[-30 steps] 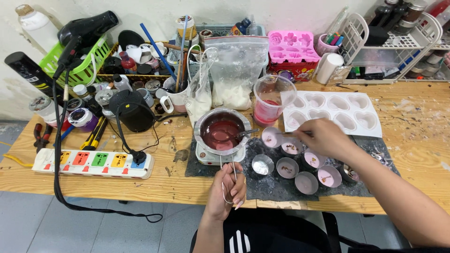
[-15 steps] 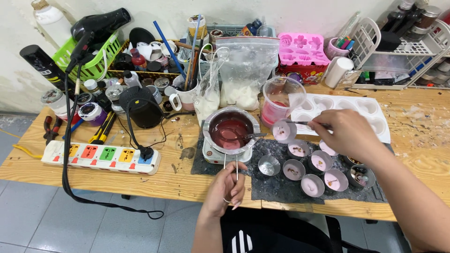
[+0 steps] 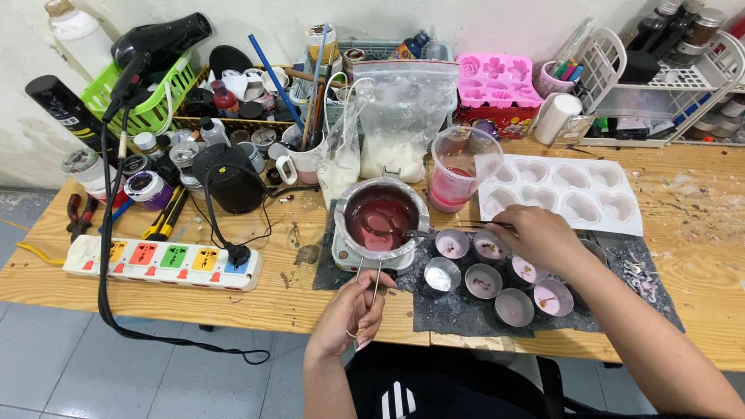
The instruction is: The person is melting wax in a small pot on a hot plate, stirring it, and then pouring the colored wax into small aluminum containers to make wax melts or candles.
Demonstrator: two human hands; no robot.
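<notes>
Your left hand (image 3: pixel 351 310) grips the round metal melting pot's (image 3: pixel 379 219) wire handle; your right hand (image 3: pixel 538 237) pinches thin tweezers (image 3: pixel 483 226) right of it, tips blurred.

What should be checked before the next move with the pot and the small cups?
1. Left hand grips wire handle of round metal melting pot: ok.
2. Pot sits level on small white heater: ok.
3. Red liquid wax still fluid: cannot tell.
4. Right hand holds thin metal tweezers over small round metal cups: ok.
5. Spoon rests in pot: ok.
6. Dark mat lies under cups: ok.
</notes>
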